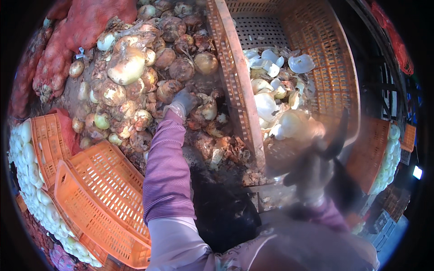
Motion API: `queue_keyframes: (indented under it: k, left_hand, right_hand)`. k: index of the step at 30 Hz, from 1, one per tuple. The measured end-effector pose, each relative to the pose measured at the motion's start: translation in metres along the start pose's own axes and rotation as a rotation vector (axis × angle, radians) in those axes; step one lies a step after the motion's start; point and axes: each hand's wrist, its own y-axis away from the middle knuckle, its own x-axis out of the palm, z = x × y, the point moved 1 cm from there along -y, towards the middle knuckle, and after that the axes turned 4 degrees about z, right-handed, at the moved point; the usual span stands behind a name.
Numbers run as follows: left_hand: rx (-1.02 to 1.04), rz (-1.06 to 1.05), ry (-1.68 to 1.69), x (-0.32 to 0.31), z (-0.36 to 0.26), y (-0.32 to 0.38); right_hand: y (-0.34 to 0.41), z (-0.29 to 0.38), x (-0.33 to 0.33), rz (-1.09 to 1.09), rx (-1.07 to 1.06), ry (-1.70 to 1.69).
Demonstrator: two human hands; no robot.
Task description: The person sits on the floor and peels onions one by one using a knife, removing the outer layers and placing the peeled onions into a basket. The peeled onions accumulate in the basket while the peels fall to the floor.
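Observation:
My left hand [185,101], in a grey glove, reaches into a heap of unpeeled onions [182,69]. Its fingers are beside a partly skinned onion [207,107]; whether they grip it is hidden. Blurred by movement, my right hand [313,172] is in a dark glove near the front corner of an orange plastic crate [339,67]. A long dark shape, perhaps a finger or a blade, points up from it. Inside the crate lie white onion layers [266,105] and peelings. A blurred pale piece [295,123] is just above the right hand.
Red mesh sacks [98,23] stand at the upper left. Orange crates [101,200] lean at the lower left, beside rows of peeled onions [44,203]. On the right, another crate [368,152] holds peeled onions [388,159]. Loose dry skins [217,150] lie before me.

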Motion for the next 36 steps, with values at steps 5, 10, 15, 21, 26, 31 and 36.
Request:
queue_keyframes:
  k: [5,10,15,21,26,31,36]
  left_hand:
    - [0.175,-0.463,0.41,-0.002,-0.003,0.032]
    - [0.217,-0.561,0.424,0.01,-0.036,0.011]
    - [-0.095,-0.531,1.103,-0.021,-0.058,0.026]
    - [-0.741,-0.648,1.397,-0.082,-0.085,0.079]
    - [-0.405,-1.087,2.172,-0.108,-0.087,0.133]
    - [-0.291,-1.348,2.128,-0.137,-0.096,0.189]
    - [-0.244,-1.385,2.294,-0.166,-0.106,0.219]
  right_hand:
    - [0.0,-0.004,-0.001,0.014,-0.04,0.002]
    - [0.003,-0.002,-0.001,0.03,-0.008,-0.05]
    - [-0.002,0.003,-0.002,0.056,-0.018,-0.047]
    - [-0.006,0.007,0.0,0.029,-0.167,0.102]
    - [-0.002,0.013,0.003,-0.039,-0.017,-0.147]
    - [-0.006,0.011,0.008,-0.074,0.086,-0.383]
    - [-0.008,0.001,0.01,-0.076,0.073,-0.397]
